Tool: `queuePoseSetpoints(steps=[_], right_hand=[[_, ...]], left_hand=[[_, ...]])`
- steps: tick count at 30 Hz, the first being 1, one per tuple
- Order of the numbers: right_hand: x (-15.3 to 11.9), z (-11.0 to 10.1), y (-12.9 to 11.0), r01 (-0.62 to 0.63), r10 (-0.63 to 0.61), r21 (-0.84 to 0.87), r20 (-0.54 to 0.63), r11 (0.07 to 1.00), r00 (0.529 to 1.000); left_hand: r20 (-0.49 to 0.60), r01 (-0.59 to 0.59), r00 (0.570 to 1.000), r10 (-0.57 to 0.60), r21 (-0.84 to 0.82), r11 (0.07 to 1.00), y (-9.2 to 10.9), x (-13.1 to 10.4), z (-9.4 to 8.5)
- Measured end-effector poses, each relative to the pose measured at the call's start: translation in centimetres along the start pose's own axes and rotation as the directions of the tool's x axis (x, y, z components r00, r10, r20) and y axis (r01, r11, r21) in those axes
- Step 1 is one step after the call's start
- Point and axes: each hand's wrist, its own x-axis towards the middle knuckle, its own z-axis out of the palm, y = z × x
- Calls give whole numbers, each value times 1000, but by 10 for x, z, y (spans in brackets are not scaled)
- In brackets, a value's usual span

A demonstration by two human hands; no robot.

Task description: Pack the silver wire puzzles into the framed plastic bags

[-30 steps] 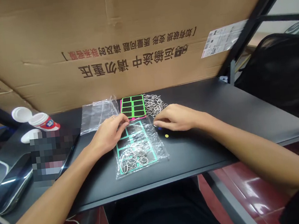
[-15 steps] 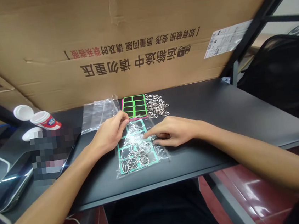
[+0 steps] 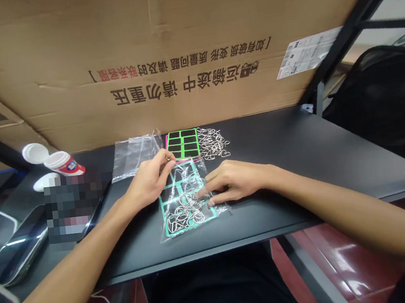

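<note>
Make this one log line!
left hand: at top of bag | right hand: touching bag | in bag: teal grid, metal rings

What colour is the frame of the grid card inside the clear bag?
The card's frame is turquoise, seen best in the head view.

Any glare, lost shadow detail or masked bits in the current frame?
Head view: bright glints on the filled clear bag and the metal rings inside; head view: shiny reflections on the red floor; head view: black chair mostly lost in darkness; head view: a pixelated block masks part of the left side.
</note>
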Motion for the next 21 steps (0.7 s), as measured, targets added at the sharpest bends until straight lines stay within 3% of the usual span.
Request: queuePoseSetpoints(steps=[5, 14, 18, 21], right_hand=[[0, -5, -2, -98, 98, -8, 20, 995, 995], [-6, -17, 1, -259, 261, -55, 24, 964, 965], [-10, -29, 6, -425, 427, -210, -36, 880, 903], [-15, -35, 13, -550, 516, -347, -192, 760, 835]], left_hand=[[65, -16, 998, 20, -51, 999, 1, 0, -7], [178, -266, 947, 267, -32, 964, -9, 1, -5], [221, -277, 938, 267, 13, 961, -14, 1, -3], [237, -237, 950, 205, 117, 964, -18, 0, -4]])
